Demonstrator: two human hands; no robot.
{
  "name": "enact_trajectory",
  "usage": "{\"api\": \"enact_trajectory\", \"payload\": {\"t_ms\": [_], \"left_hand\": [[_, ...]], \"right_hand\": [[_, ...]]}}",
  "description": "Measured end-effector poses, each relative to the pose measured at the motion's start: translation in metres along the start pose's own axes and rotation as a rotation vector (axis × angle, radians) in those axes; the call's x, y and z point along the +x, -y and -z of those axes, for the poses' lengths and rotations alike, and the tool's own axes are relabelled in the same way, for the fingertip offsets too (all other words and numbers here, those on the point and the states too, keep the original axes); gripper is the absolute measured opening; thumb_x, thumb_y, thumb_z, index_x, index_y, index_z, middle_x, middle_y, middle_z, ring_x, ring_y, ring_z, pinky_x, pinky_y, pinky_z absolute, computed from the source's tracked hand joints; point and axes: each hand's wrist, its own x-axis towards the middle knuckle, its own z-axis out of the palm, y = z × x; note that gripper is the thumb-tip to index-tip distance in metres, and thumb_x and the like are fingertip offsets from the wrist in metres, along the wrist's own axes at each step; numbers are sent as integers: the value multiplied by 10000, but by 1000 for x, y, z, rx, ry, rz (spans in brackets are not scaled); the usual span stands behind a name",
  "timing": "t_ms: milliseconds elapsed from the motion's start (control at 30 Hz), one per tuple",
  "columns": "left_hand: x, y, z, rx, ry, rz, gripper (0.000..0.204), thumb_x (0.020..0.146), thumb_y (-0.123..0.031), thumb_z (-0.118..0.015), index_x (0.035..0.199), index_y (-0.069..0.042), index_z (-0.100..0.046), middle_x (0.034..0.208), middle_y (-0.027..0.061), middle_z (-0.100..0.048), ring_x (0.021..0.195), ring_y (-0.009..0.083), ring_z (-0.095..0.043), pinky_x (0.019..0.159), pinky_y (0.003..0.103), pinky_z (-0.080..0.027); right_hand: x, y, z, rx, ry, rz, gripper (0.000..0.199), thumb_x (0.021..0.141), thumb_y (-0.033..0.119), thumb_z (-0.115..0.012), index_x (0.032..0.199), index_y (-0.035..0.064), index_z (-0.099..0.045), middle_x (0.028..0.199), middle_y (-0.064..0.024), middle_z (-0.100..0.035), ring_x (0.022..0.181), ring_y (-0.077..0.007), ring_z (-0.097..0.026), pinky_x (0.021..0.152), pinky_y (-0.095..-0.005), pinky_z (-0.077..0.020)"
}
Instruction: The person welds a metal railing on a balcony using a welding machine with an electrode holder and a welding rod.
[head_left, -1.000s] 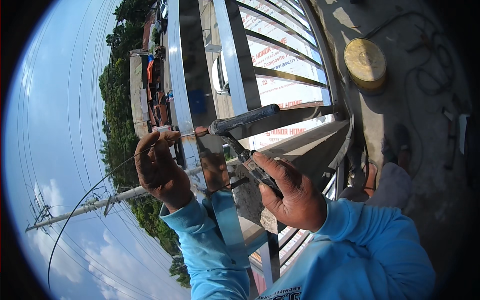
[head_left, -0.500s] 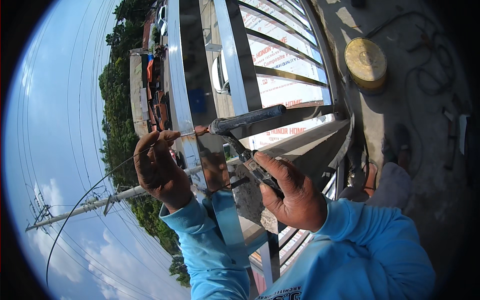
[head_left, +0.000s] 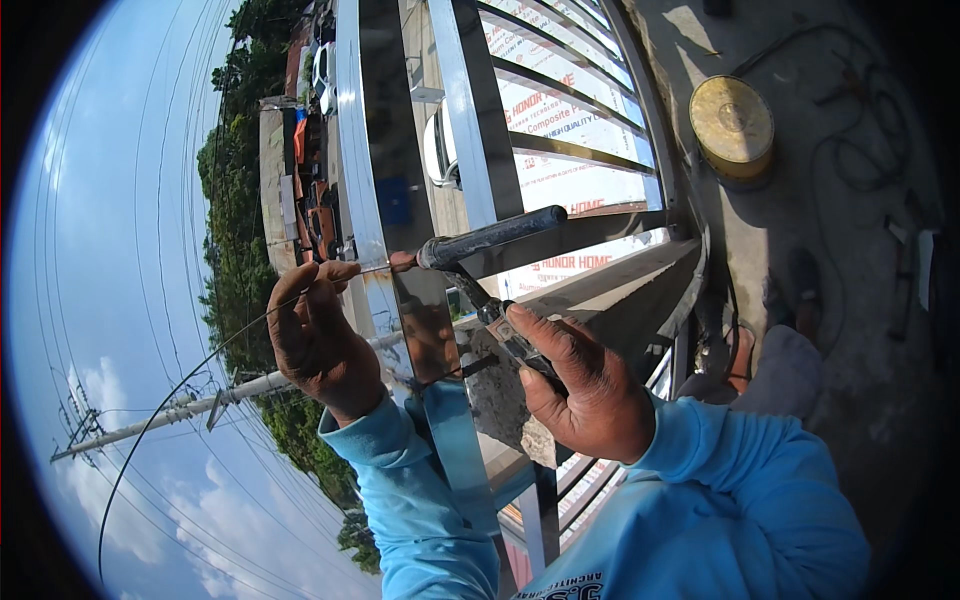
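Note:
My right hand (head_left: 580, 385) grips the handle of a welding torch (head_left: 490, 240), whose dark barrel lies across a shiny steel post (head_left: 375, 180) of a railing. The torch's tip touches the post near a brownish, scorched patch. My left hand (head_left: 315, 335) pinches a thin filler rod (head_left: 200, 370) and holds its end at that same spot on the post. The rod trails down and left. Both sleeves are light blue.
The steel railing (head_left: 560, 150) with slanted bars stands over a concrete ledge (head_left: 620, 290). A round yellow drum (head_left: 732, 125) sits on the concrete floor at the upper right, with cables (head_left: 850, 150) lying around it. Beyond the railing are sky, trees and a utility pole.

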Motion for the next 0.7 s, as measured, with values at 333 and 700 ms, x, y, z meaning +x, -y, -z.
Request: {"api": "enact_trajectory", "payload": {"t_ms": [333,700], "left_hand": [[0,2,0,-18,1,-3,203,1017,-28,-566,1207,43,-571,973,178,-699,900,221,-691,859,356,-559],[-1,-1,0,-25,-8,17,209,1016,-17,-559,1216,40,-572,984,180,-693,904,232,-693,862,374,-564]], "right_hand": [[-2,0,-1,-67,-38,4,675,870,-44,-650,1492,4,-392,1124,-213,-622,1018,-383,-618,872,-413,-530],[-3,-2,-1,51,10,-24,659,869,-51,-645,1482,-6,-408,1126,-211,-620,997,-384,-623,869,-412,-530]]}}
